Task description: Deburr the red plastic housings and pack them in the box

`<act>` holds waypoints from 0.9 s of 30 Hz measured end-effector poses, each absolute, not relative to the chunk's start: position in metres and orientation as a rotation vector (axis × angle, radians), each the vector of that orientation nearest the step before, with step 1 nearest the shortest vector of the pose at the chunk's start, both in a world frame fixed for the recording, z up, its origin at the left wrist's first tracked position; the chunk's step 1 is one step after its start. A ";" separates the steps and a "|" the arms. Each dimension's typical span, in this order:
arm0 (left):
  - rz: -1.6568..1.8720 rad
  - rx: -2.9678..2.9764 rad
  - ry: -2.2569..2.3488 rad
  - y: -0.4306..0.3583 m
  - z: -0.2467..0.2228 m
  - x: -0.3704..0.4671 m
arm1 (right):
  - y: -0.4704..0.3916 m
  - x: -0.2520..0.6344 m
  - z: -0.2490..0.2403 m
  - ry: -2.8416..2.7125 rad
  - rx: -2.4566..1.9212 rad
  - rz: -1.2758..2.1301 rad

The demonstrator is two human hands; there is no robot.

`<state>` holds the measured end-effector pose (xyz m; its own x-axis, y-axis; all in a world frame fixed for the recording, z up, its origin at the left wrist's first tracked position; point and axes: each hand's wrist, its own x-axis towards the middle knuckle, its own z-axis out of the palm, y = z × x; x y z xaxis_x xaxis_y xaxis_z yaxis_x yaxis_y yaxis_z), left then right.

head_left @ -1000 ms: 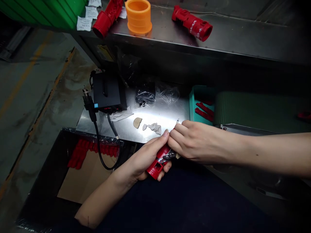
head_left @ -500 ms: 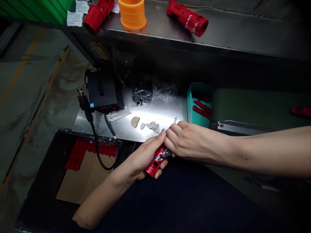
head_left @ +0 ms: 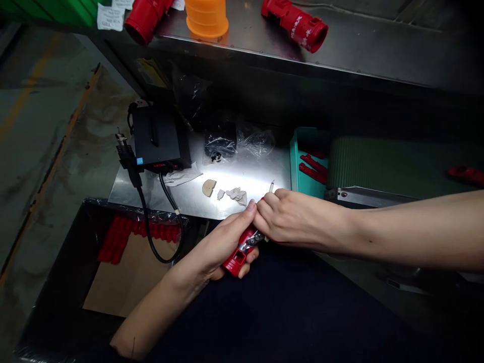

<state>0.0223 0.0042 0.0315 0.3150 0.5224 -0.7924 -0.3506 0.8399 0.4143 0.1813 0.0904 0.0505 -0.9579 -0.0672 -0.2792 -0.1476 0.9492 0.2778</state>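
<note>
A red hollow plastic part (head_left: 235, 261) with a square opening is wrapped in the fingers of my left hand (head_left: 233, 229), below the steel table's front edge. My right hand (head_left: 278, 214) is closed against it, gripping a metal tool (head_left: 252, 239) like pliers, whose jaws lie on the red part. A thin pointed item (head_left: 271, 186) sticks up past the knuckles of my right hand; its lower end is hidden. The handles of the tool are mostly covered by my fingers.
On the steel table (head_left: 181, 197) are a black box (head_left: 161, 136) with a cabled tool, plastic bags, and scraps. A teal bin (head_left: 298, 166) with red parts stands beside a green conveyor (head_left: 397, 166). Red parts and an orange cup (head_left: 206, 17) sit on the shelf. A black crate (head_left: 56, 282) is lower left.
The view has shifted slightly, so the shelf objects sit higher and the table items a little further left. Both hands keep the same hold on the red part and the tool.
</note>
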 end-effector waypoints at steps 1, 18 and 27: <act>0.582 0.181 1.108 0.004 0.031 0.022 | 0.090 0.181 0.050 2.835 -0.163 0.433; 1.332 0.131 1.176 -0.009 -0.033 -0.044 | 0.109 0.192 -0.015 3.274 0.922 -0.255; 1.461 -0.060 1.358 -0.041 -0.105 -0.123 | 0.064 0.209 -0.210 2.776 1.713 -0.234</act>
<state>-0.1230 -0.0411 -0.1054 -0.4111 0.6378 -0.6513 -0.6960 0.2418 0.6761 0.2092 0.0639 -0.2100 -0.4453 0.8948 0.0339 0.8764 0.4433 -0.1881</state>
